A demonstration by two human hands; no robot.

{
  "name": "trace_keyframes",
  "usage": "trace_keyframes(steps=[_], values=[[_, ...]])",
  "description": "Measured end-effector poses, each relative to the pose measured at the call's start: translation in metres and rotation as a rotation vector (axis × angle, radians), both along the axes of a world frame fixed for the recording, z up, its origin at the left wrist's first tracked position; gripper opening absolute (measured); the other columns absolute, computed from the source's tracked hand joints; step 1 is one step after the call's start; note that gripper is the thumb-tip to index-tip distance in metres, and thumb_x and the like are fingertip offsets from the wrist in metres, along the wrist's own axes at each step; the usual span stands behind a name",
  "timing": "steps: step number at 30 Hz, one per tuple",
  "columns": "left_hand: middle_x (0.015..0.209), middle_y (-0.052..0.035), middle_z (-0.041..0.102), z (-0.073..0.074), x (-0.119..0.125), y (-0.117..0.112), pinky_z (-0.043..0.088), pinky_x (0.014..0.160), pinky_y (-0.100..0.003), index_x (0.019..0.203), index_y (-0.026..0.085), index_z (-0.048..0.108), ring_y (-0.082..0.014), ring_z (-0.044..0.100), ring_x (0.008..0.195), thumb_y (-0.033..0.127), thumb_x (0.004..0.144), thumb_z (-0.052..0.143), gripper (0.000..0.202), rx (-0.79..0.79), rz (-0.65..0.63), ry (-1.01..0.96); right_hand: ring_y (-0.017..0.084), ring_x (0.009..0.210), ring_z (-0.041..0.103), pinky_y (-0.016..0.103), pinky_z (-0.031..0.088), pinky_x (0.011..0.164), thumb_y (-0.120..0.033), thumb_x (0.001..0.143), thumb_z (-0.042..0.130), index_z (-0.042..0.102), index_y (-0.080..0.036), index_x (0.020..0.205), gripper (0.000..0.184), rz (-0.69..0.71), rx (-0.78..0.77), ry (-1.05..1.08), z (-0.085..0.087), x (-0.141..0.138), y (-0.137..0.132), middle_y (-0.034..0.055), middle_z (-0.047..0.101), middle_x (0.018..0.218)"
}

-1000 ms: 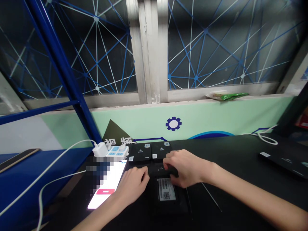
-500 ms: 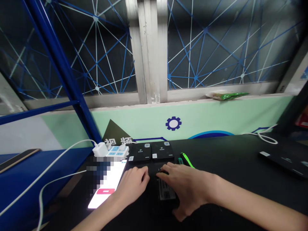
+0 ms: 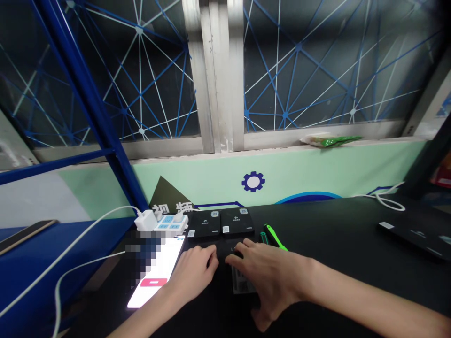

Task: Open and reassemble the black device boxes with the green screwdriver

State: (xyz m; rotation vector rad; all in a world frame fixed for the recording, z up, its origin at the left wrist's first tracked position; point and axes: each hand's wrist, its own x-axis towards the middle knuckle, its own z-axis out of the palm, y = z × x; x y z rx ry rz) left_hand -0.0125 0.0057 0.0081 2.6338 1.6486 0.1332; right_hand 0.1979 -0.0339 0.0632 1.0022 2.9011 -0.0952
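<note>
Windows [image 3: 327, 82] span 10 to 2 o'clock, dark, crossed by blue and white lines [image 3: 285, 115]. A pale post [image 3: 216, 84] divides them at 12 o'clock. Light-green wall [image 3: 303, 169] below, with gear emblem [image 3: 253, 181] at centre. Blue frame [image 3: 78, 80]: 10 o'clock. Black table [image 3: 345, 234]: 4 to 7 o'clock.

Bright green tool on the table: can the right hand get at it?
Probably yes: the bright green tool lies just beyond the right hand, its far end uncovered, though that hand is spread over the labelled black device.

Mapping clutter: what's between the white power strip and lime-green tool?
Head view: left black HDMI box, right black HDMI box, then a teal item.
</note>
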Motion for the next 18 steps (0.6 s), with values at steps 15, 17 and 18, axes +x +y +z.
trace_keyframes(steps=[15, 17, 18], values=[[0.069, -0.0020, 0.066, -0.001, -0.002, 0.001, 0.022, 0.052, -0.031, 0.080, 0.023, 0.057, -0.0229, 0.066, 0.066, 0.022, 0.098, 0.040, 0.025, 0.012, -0.009, -0.001, 0.033, 0.089, 0.059, 0.045, 0.049, 0.082, -0.053, 0.050, 0.083, 0.056, -0.010, 0.119, 0.086, -0.017, 0.019, 0.109, 0.003, 0.013, 0.015, 0.0149, 0.061, 0.101], [0.070, -0.0022, 0.066, 0.000, -0.001, 0.001, 0.023, 0.053, -0.031, 0.079, 0.023, 0.057, -0.0228, 0.066, 0.066, 0.022, 0.097, 0.040, 0.025, 0.012, -0.006, 0.002, 0.033, 0.090, 0.059, 0.045, 0.049, 0.082, -0.053, 0.050, 0.083, 0.055, -0.010, 0.119, 0.086, -0.021, 0.023, 0.098, 0.000, 0.013, 0.018, 0.0150, 0.061, 0.102], [0.070, -0.0023, 0.066, 0.000, -0.001, 0.000, 0.024, 0.053, -0.031, 0.079, 0.023, 0.058, -0.0227, 0.066, 0.067, 0.021, 0.097, 0.040, 0.024, 0.012, -0.006, 0.003, 0.033, 0.091, 0.059, 0.045, 0.049, 0.082, -0.053, 0.050, 0.083, 0.056, -0.010, 0.119, 0.086, -0.022, 0.028, 0.094, -0.001, 0.013, 0.019, 0.0153, 0.061, 0.102]])
